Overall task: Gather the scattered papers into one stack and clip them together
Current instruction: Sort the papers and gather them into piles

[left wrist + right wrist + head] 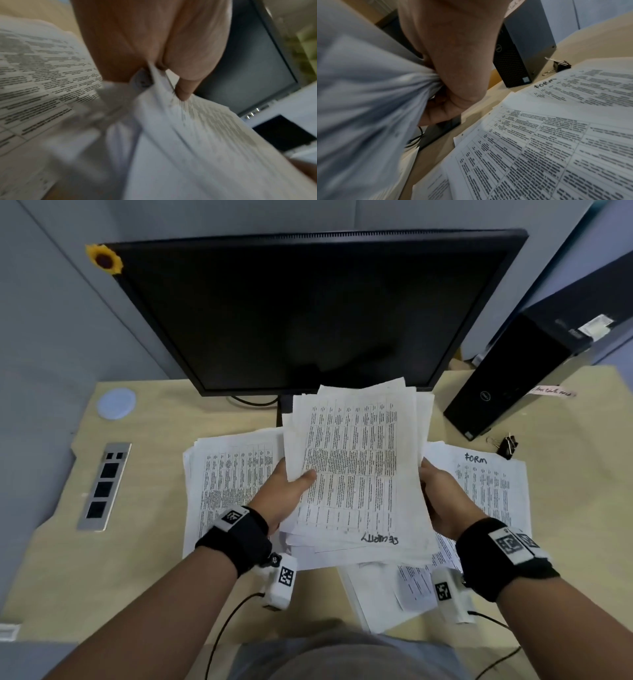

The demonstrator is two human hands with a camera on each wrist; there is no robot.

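— Papers everywhere on this desk (154,559). What's nearest the front edge?

— A few loose sheets (383,594) lying askew at the front edge, partly under the bundle the person has lifted.

— So both hands are busy?

— Yes. The left hand (284,494) grips the left side of a held stack of papers (356,470), thumb pressed on the printed top sheet, fingers tucked underneath. The right hand (442,498) clamps the right side the same way; the right wrist view shows its fingers curled tight round the bunched edges. The stack is raised above the desk's middle, its sheets uneven, corners fanned out at the far end. "Security" is handwritten at its near end, upside down.

— And under it?

— A left pile of printed tables (226,481) flat on the desk, and a right pile headed "FORM" (486,477), both partly covered by the raised stack.

— The clip?

— A black binder clip (507,445) just beyond the far corner of the "FORM" pile, toward the desk's right edge, untouched.

— Farther back?

— A black Dell computer tower (513,374) stands by the far right corner, a dark monitor (308,313) along the far edge with a sunflower decoration (104,259) on its top left corner, and a round white disc (116,403) near the far left corner.
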